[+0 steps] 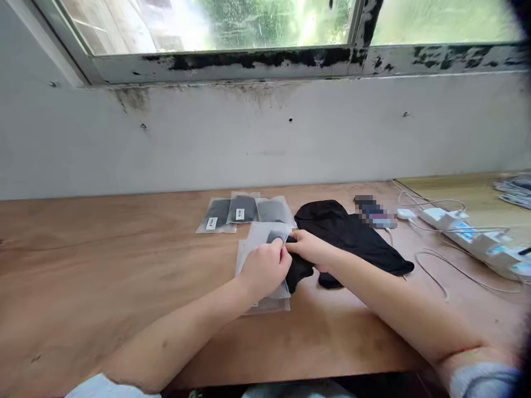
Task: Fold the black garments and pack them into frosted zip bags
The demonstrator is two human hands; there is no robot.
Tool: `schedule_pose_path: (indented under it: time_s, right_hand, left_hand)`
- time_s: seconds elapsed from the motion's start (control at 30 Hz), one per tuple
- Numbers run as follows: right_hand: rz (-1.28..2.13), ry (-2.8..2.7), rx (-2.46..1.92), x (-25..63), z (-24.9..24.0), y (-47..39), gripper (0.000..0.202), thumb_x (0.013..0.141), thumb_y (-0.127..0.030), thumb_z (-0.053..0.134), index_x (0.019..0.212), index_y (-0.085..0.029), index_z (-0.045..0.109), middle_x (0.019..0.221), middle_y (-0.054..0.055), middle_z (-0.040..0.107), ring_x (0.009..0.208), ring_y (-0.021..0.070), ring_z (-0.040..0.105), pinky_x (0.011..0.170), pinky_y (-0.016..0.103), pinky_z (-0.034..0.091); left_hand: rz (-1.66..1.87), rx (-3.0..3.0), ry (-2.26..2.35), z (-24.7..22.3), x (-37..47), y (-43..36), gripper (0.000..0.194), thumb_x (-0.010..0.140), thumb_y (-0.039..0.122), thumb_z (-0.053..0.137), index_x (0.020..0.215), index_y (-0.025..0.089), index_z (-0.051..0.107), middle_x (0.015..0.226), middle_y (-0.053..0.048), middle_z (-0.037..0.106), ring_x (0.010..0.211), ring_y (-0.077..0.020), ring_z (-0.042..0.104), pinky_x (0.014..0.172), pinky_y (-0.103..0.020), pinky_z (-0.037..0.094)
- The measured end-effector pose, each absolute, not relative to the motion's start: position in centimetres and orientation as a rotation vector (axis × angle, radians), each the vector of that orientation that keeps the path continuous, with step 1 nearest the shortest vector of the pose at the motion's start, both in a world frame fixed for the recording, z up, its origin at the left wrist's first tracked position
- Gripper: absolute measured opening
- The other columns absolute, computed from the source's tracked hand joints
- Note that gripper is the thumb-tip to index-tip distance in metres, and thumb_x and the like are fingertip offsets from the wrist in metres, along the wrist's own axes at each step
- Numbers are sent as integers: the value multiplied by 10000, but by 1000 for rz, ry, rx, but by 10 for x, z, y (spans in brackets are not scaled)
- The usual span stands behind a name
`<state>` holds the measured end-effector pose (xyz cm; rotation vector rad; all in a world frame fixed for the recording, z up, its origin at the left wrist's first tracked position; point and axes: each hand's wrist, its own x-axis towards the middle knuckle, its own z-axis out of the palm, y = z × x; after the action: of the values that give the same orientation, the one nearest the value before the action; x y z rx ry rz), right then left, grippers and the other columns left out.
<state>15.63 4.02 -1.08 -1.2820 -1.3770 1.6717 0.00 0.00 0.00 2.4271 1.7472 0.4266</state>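
Held bag (258, 236): translucent whitish
Held cloth (299, 271): plain black
Spread cloth (332, 224): plain black
Rear bags (248, 208): milky over dark grey
Stickers (211, 223): white, black print
Worktop (103, 265): brown woodgrain
Wall (207, 143): white, brown-stained

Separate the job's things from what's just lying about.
Seems part of the job:
frosted bag, at the left hand
black piece, at the right hand
larger black cloth
three filled bags

Seems just lying about:
phone
power strip
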Motion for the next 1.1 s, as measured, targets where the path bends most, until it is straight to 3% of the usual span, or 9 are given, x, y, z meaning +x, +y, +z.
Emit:
schedule_pose_path:
  time_s: [0.2, 0.43, 0.6, 0.77, 0.9, 1.1]
  right_hand:
    - [1886, -1138, -1062, 142, -24, 29, 214, 655, -185, 675, 862, -201, 621, 745, -3, 659, 708, 171, 639, 625, 256, 487]
    - [1300, -1471, -1175, 142, -34, 37, 115, 698, -171, 633, 804, -192, 673, 878, 28, 715, 946, 226, 640, 832, 313, 490]
    - [1580, -1201, -1076, 145, -37, 40, 248, 667, -189, 690, 915, -186, 693, 883, 39, 734, 884, 222, 683, 835, 338, 515]
    - [1460, -1061, -972, 141, -36, 40, 305, 719, -297, 727, 1001, -193, 671, 912, 59, 731, 852, 222, 681, 793, 353, 533]
    - [1307, -1110, -993, 136, -36, 38, 246, 722, -279, 726, 944, -194, 666, 912, 48, 716, 908, 210, 651, 844, 333, 515]
    - [1941, -820, -1025, 135, -33, 34, 225, 690, -231, 705, 897, -218, 617, 777, 11, 668, 811, 196, 647, 727, 294, 510]
  left_hand:
    - [243, 2408, 1857, 9, -8, 10, 254, 973, 284, 365, 890, 199, 589, 787, -83, 694, 729, -245, 680, 586, -307, 380]
    - [-51, 2518, 1669, 11, -13, 10, 226, 913, 213, 417, 1029, 172, 607, 914, -124, 710, 823, -297, 707, 667, -361, 486]
    - [-176, 2515, 1780, 2, -10, 2, 313, 853, 326, 539, 1059, 118, 649, 984, -169, 672, 877, -341, 685, 687, -420, 514]
    - [198, 2881, 1790, -6, -2, -15, 196, 809, 203, 577, 929, 99, 692, 992, -182, 616, 996, -345, 592, 756, -458, 495]
    - [626, 3090, 1602, -19, 5, -23, 195, 832, 146, 530, 936, 101, 689, 1120, -191, 607, 1132, -357, 536, 859, -483, 481]
    - [943, 2953, 1395, -36, 11, -22, 236, 869, 190, 524, 1049, 120, 659, 1334, -202, 546, 1309, -370, 453, 1025, -543, 431]
